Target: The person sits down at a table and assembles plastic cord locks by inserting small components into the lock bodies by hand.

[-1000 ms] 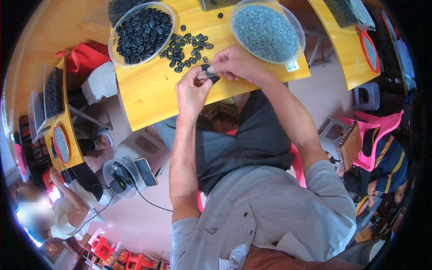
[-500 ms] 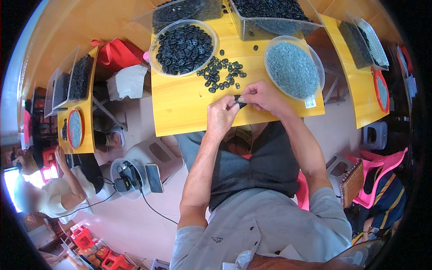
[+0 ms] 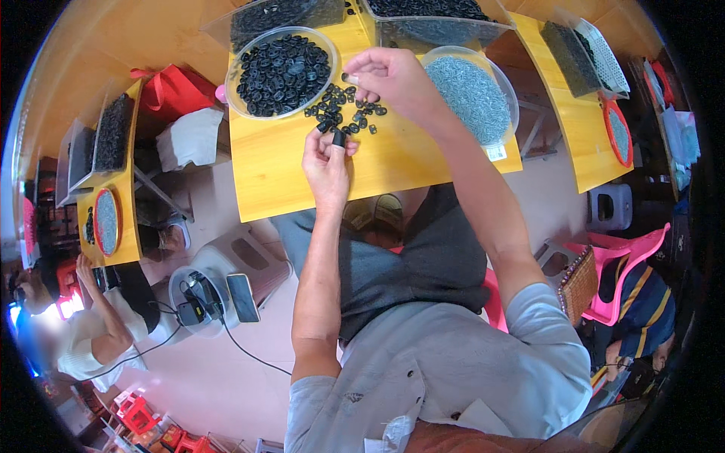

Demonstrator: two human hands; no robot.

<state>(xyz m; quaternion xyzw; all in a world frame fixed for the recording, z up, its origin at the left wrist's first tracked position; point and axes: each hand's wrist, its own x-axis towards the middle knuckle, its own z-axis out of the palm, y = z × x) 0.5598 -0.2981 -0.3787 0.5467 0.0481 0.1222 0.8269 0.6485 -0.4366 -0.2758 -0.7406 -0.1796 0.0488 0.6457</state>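
My left hand (image 3: pixel 327 167) reaches up to the near side of a loose cluster of small black oval pieces (image 3: pixel 367 108) on the yellow table (image 3: pixel 302 177). Its thumb and index stand apart, with black coverings at the tips, and touch or nearly touch the pieces. Above the cluster, between the clear round tub of black pieces (image 3: pixel 283 75) and the clear round tub of small silvery metal parts (image 3: pixel 468 98), is my right hand (image 3: pixel 393 79). Its thumb and fingers are drawn together. Something dark shows at the fingertips; whether a finger covering or a piece is unclear.
Clear boxes of black pieces (image 3: pixel 430 30) stand along the far table edge. Similar tables with boxes stand left (image 3: pixel 121 226) and right (image 3: pixel 581 166). A phone (image 3: pixel 242 298) and cables lie on a grey stool and tub. Another person (image 3: pixel 106 325) sits at left, beside the left table.
My hands, joined earlier over a small black thing near the table's front edge, have parted. The left moved up-left to the loose pieces, the right farther away toward the tubs. The view shifted slightly.
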